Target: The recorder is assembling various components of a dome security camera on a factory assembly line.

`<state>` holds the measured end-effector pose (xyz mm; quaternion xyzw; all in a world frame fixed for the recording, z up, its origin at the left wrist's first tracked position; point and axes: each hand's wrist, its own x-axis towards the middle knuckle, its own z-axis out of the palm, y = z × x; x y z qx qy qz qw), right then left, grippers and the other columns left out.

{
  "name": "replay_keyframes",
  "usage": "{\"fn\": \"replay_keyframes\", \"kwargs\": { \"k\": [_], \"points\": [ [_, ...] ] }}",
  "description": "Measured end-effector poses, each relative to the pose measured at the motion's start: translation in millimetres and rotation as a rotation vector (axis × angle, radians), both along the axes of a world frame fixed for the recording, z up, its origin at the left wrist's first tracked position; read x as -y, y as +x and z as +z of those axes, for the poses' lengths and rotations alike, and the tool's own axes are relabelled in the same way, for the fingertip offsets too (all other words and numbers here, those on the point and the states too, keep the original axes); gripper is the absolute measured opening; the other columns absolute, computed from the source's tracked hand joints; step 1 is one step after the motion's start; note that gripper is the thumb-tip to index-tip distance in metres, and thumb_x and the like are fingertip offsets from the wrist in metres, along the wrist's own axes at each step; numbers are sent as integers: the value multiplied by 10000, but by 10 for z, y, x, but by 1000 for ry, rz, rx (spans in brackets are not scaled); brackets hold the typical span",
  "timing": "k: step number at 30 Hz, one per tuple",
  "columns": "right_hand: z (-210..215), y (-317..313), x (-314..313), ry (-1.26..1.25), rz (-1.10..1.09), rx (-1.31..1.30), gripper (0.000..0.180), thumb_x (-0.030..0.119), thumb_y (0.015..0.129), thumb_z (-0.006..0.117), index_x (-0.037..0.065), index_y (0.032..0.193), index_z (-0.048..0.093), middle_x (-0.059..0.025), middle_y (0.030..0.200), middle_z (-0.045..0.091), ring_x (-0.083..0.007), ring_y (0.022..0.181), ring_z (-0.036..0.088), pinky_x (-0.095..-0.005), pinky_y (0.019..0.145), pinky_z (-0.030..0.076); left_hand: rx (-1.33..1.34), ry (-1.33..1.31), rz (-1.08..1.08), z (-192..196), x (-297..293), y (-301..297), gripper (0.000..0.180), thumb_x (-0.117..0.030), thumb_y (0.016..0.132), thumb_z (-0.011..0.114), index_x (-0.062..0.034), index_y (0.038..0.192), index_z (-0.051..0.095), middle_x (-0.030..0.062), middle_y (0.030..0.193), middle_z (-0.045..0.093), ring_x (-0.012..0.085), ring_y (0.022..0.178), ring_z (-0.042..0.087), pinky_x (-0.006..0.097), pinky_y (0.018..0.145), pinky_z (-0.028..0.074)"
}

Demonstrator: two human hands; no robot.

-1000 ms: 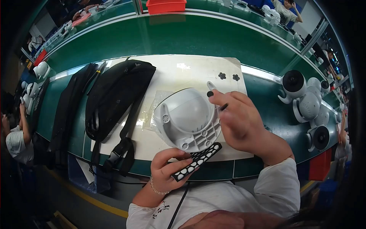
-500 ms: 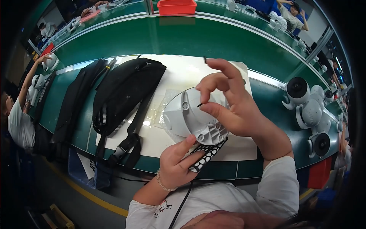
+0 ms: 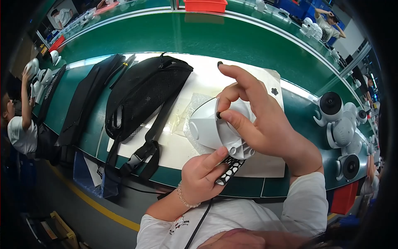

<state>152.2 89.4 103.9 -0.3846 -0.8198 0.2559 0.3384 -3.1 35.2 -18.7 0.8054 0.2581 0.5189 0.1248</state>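
A white dome-shaped plastic shell (image 3: pixel 209 128) is lifted off the white mat (image 3: pixel 199 83) and tilted on its side. My left hand (image 3: pixel 203 176) grips its lower edge together with a black strip of white round pads (image 3: pixel 230 170). My right hand (image 3: pixel 259 118) rests on top of the shell. Its thumb and forefinger press a small black round piece (image 3: pixel 218 115) against the shell. Another small black piece (image 3: pixel 219 64) sits on the tip of my raised finger.
A black mesh waist bag (image 3: pixel 145 93) lies left of the shell, with dark straps (image 3: pixel 85 99) further left. A small black flower-shaped pad (image 3: pixel 274 91) lies on the mat. White robot-like housings (image 3: pixel 342 128) stand at right. A red bin (image 3: pixel 205 5) sits at the far edge. People work nearby.
The shell was lifted from the mat and tilted up toward me. My right hand moved from the table onto the shell, pressing a black piece on it.
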Motion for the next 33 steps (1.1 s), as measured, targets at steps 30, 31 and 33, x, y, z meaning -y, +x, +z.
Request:
{"fn": "replay_keyframes", "kwargs": {
  "k": [30,31,33],
  "points": [
    [-262,269,431,-28,-34,-13,131,66,718,650,91,814,564,-66,953,452,-246,1074,381,-402,941,269,46,-68,29,-4,4,44,216,41,564,712,38,748,598,146,1298,383,179,642,604,251,589,486],
    [-284,253,430,25,-45,-18,116,74,730,642,87,810,560,-82,1012,434,-269,1132,335,-409,952,257,46,-70,29,-8,5,45,216,41,564,712,38,748,598,146,1298,383,179,642,604,251,589,486],
    [-290,218,425,76,-56,-22,102,81,742,634,83,807,556,-99,1072,416,-292,1189,289,-415,964,244,53,-58,25,-20,1,45,211,42,569,711,44,744,594,149,1302,376,178,647,603,253,594,489]
  ]
}}
